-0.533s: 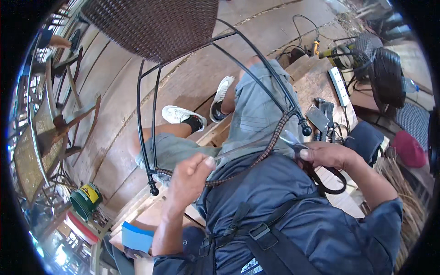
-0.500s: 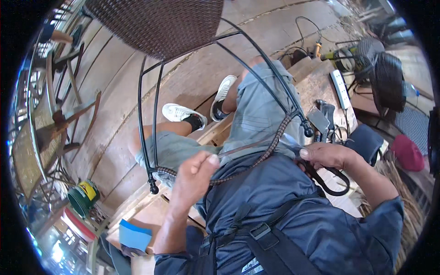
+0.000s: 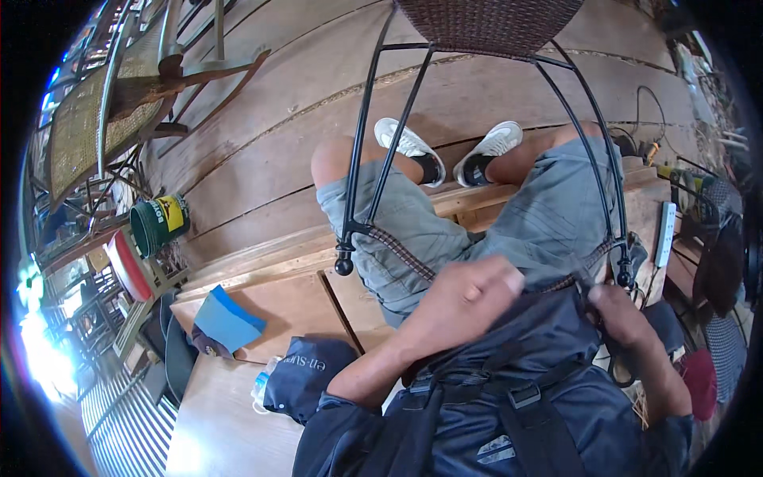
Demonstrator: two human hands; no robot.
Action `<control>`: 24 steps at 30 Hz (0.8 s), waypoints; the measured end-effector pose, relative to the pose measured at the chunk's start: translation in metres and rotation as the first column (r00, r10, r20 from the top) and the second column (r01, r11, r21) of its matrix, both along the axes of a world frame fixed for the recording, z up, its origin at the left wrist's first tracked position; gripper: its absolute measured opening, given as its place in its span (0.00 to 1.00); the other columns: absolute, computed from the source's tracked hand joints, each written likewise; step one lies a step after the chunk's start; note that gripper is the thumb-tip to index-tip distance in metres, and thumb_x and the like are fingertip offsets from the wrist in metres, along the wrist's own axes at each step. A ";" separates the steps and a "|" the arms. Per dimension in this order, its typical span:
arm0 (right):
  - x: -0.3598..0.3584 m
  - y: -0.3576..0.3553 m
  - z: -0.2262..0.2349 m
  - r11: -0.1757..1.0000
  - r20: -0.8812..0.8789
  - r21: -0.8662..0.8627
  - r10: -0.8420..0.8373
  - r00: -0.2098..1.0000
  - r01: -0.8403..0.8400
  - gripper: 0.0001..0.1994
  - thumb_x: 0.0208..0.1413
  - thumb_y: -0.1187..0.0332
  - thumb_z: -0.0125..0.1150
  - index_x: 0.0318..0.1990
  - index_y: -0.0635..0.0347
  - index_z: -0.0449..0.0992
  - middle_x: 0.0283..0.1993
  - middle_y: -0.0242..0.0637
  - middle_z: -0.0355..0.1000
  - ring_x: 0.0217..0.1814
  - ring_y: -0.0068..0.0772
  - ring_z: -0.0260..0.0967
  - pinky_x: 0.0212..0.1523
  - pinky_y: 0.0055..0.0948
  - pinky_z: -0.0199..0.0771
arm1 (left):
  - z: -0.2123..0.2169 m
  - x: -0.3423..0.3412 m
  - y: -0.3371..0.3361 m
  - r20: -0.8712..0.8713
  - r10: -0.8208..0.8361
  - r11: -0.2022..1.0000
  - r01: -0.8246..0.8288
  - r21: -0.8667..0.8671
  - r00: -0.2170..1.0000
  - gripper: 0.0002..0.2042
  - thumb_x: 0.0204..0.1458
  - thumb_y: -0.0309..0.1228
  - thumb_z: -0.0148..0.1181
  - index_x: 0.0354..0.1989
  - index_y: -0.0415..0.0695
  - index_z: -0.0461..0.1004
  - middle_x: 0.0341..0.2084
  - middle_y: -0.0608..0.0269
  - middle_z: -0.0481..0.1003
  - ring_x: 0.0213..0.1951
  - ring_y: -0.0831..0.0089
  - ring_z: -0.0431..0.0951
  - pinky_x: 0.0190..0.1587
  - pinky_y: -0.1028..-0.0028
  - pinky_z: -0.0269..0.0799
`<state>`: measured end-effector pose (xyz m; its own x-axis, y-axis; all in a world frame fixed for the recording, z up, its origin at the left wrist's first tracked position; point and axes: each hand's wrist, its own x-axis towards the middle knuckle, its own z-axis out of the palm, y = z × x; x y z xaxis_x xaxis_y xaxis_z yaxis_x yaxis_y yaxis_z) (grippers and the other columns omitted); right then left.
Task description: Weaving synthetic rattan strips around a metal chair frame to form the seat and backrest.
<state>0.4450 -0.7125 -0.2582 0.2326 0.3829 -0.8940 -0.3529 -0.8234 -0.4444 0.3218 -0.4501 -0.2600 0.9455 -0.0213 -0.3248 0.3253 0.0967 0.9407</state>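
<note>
A chair with a black metal frame (image 3: 401,135) and a brown woven wicker panel (image 3: 493,24) leans over my lap, its two ball-tipped ends toward me. Between those ends runs a curved rail (image 3: 401,253), wrapped in thin brown strip. My left hand (image 3: 469,298) is closed in front of the rail's middle and covers part of it; what its fingers hold is hidden. Close to the rail's right end, my right hand (image 3: 624,314) is closed on a dark brown strip (image 3: 582,274), which is blurred near the thumb.
On the wooden bench lie a blue pad (image 3: 226,318) and a dark cloth bag (image 3: 310,378). A green bucket (image 3: 159,222) and a wooden chair (image 3: 119,95) are at left. To the right are a white power strip (image 3: 666,234) and a maroon cloth (image 3: 699,381).
The view has swung so the chair and my lap sit farther right. The strip stretched from my left hand is no longer visible. My right hand has come close to the rail's right end.
</note>
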 end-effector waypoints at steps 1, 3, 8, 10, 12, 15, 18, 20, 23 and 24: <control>-0.001 0.001 0.007 0.993 0.112 0.039 0.102 0.988 -0.107 0.26 0.56 0.44 0.44 0.26 0.63 0.67 0.22 0.30 0.62 0.26 0.21 0.57 0.28 0.25 0.60 | -0.005 -0.001 0.000 -0.077 0.202 0.979 -0.204 -0.009 0.976 0.06 0.54 0.27 0.51 0.29 0.37 0.70 0.19 0.65 0.68 0.22 0.80 0.68 0.26 0.76 0.65; 0.000 0.011 0.015 0.968 0.212 -0.006 0.248 0.945 -0.253 0.25 0.55 0.47 0.48 0.35 0.67 0.67 0.27 0.42 0.67 0.33 0.40 0.66 0.36 0.35 0.65 | -0.009 0.002 -0.002 -0.153 0.368 0.926 -0.377 -0.033 0.917 0.06 0.55 0.27 0.50 0.30 0.37 0.71 0.21 0.67 0.69 0.23 0.80 0.68 0.27 0.76 0.65; -0.010 0.041 0.033 0.847 0.449 -0.026 0.485 0.750 -0.532 0.27 0.53 0.48 0.50 0.47 0.67 0.65 0.45 0.54 0.65 0.49 0.53 0.64 0.49 0.42 0.64 | 0.000 0.012 -0.014 -0.167 -0.013 0.999 0.019 0.037 0.986 0.09 0.54 0.26 0.49 0.40 0.36 0.71 0.26 0.60 0.74 0.27 0.76 0.72 0.33 0.77 0.68; -0.014 0.041 0.037 0.865 0.509 -0.002 0.433 0.744 -0.502 0.27 0.53 0.48 0.50 0.47 0.66 0.65 0.43 0.54 0.66 0.48 0.54 0.65 0.48 0.42 0.65 | 0.005 0.019 -0.015 -0.138 -0.200 0.973 0.214 0.089 0.970 0.09 0.53 0.25 0.51 0.42 0.37 0.71 0.30 0.58 0.75 0.28 0.73 0.74 0.33 0.77 0.69; -0.018 0.032 0.036 0.875 0.563 0.039 0.380 0.734 -0.483 0.26 0.54 0.48 0.50 0.47 0.66 0.66 0.41 0.54 0.67 0.46 0.54 0.66 0.46 0.42 0.66 | 0.006 0.021 -0.018 -0.115 -0.259 0.964 0.264 0.036 0.959 0.09 0.53 0.26 0.52 0.41 0.38 0.72 0.30 0.56 0.75 0.28 0.68 0.76 0.33 0.76 0.69; -0.024 0.019 0.032 0.946 0.477 0.167 0.169 0.862 -0.277 0.24 0.55 0.48 0.47 0.39 0.65 0.69 0.33 0.52 0.69 0.37 0.56 0.68 0.39 0.42 0.68 | 0.007 0.033 -0.024 -0.127 -0.306 0.946 0.316 0.073 0.944 0.09 0.54 0.28 0.52 0.40 0.38 0.71 0.29 0.55 0.75 0.30 0.68 0.77 0.34 0.74 0.69; -0.019 0.001 0.025 0.978 0.383 0.091 0.138 0.913 -0.186 0.25 0.56 0.47 0.46 0.38 0.67 0.69 0.33 0.55 0.69 0.38 0.58 0.67 0.39 0.42 0.68 | -0.006 0.042 -0.037 -0.129 -0.196 0.963 0.216 0.162 0.972 0.08 0.54 0.28 0.51 0.37 0.35 0.71 0.25 0.62 0.73 0.26 0.79 0.69 0.32 0.77 0.67; -0.014 -0.010 0.024 0.985 0.279 0.059 0.138 0.950 -0.160 0.25 0.58 0.48 0.45 0.38 0.67 0.69 0.29 0.49 0.70 0.33 0.48 0.70 0.35 0.36 0.68 | -0.019 0.053 -0.044 -0.141 -0.088 0.967 0.118 0.225 0.986 0.08 0.54 0.28 0.51 0.36 0.34 0.70 0.25 0.62 0.73 0.27 0.80 0.69 0.32 0.77 0.67; -0.011 -0.026 0.013 0.941 -0.238 0.056 -0.311 0.920 0.333 0.23 0.59 0.50 0.44 0.37 0.66 0.70 0.27 0.33 0.68 0.27 0.22 0.67 0.30 0.24 0.65 | -0.029 0.065 -0.051 -0.150 -0.155 0.929 0.196 0.313 0.976 0.10 0.53 0.30 0.53 0.36 0.34 0.69 0.26 0.58 0.73 0.30 0.76 0.71 0.35 0.76 0.67; -0.004 -0.029 0.011 0.938 -0.299 0.042 -0.317 0.900 0.344 0.23 0.59 0.51 0.46 0.36 0.67 0.70 0.27 0.34 0.69 0.26 0.26 0.68 0.31 0.25 0.67 | -0.032 0.065 -0.050 -0.138 -0.188 0.905 0.226 0.360 0.973 0.10 0.52 0.30 0.53 0.37 0.34 0.69 0.25 0.57 0.73 0.31 0.73 0.73 0.36 0.75 0.67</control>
